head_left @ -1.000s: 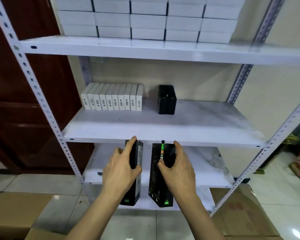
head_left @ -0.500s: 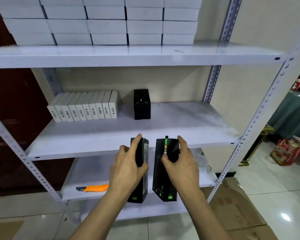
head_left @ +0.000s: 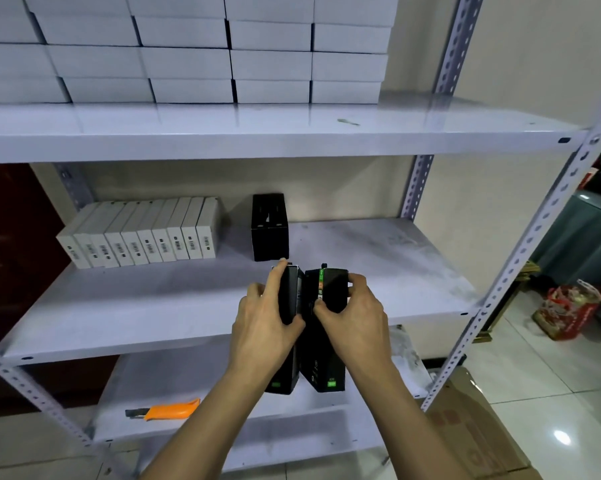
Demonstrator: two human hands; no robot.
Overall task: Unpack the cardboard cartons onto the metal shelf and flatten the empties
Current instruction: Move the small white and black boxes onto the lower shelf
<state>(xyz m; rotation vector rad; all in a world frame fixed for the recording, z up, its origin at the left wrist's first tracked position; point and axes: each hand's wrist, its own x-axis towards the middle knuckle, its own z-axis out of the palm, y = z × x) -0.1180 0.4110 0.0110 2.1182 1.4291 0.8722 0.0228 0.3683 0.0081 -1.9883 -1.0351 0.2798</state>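
Left hand point(head_left: 264, 327) grips left black box point(head_left: 288, 296), right hand point(head_left: 354, 320) right black box point(head_left: 328, 362); both upright, long axes vertical.

Black boxes point(head_left: 326, 367) upright; side by side

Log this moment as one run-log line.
left hand: grips left black box | right hand: grips right black box | boxes: side by side, before middle shelf | not yet shelved
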